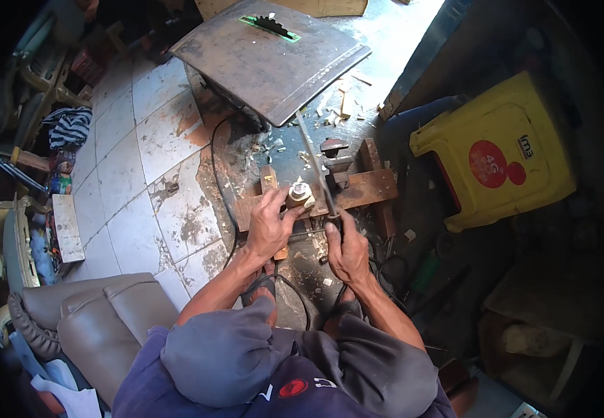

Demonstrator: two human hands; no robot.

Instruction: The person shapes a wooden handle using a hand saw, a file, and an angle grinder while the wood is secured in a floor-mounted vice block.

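My left hand (268, 226) grips a small pale wooden piece (302, 191) with a rounded, whitish top, fingers and thumb on its sides. It sits over a low wooden workbench beam (368, 188). My right hand (348, 252) is wrapped round the dark handle of a long, narrow metal file (314, 160). The file's blade slants away from me, up and to the left, its far end near the corner of a metal saw table. The blade is just right of the wooden piece and appears apart from it. A metal vise (337, 167) stands on the beam beside the blade.
Ahead is the metal saw table (267, 63) with a toothed blade (273, 28) sticking up. A yellow plastic stool (518, 153) lies on the right. Wood chips litter the floor. A black cable (215, 167) runs along the left. A brown padded seat (110, 320) is at lower left.
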